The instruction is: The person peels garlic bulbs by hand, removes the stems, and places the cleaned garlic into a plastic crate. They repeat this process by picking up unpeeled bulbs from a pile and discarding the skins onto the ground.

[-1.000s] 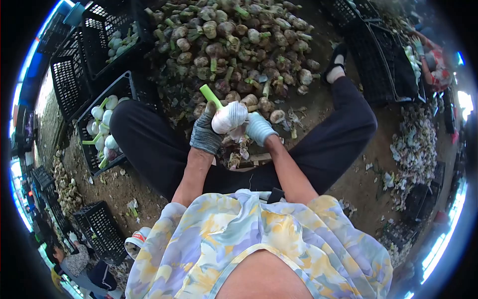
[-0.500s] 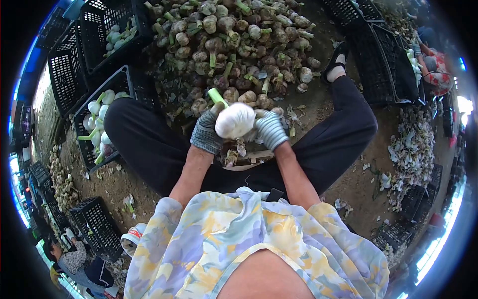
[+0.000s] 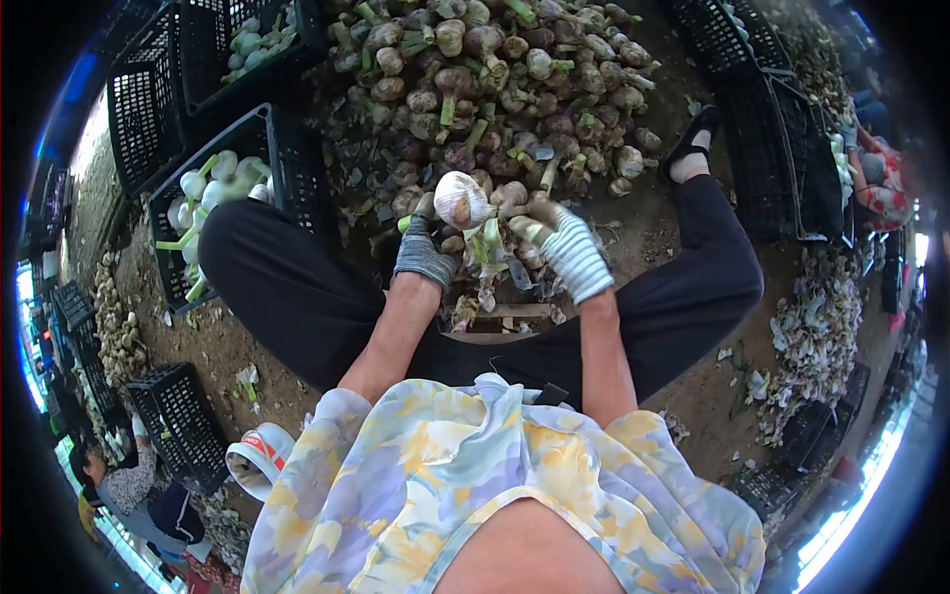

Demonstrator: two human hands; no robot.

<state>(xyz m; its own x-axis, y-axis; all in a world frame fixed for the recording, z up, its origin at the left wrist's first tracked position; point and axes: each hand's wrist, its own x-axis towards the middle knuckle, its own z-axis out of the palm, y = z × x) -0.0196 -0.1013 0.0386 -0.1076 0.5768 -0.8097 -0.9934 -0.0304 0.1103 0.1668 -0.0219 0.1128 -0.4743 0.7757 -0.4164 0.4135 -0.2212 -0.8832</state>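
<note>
A white garlic bulb (image 3: 462, 201) with purple-tinged streaks is held in my left hand (image 3: 427, 247), which wears a grey striped glove. Its short green stem sticks out past the fingers to the left. My right hand (image 3: 574, 249), in a paler striped glove, is just right of the bulb. The right fingers are slightly spread and point left, apart from the bulb. Loose garlic skins (image 3: 487, 243) lie or hang below the bulb between both hands. Unpeeled garlic bulbs (image 3: 515, 89) with dirty brown skins and cut stems form a big heap in front.
At left a black crate (image 3: 272, 148) holds clean white bulbs, with more crates behind it. Black crates (image 3: 757, 148) also stand at right. Peeled skins (image 3: 816, 327) are piled at right. A white can-like container (image 3: 260, 457) is by my left side. Other people sit far left and right.
The bulb has turned and moved up slightly, its stem now pointing left. My right hand has drawn away from it to the right. The whole view has shifted a little.
</note>
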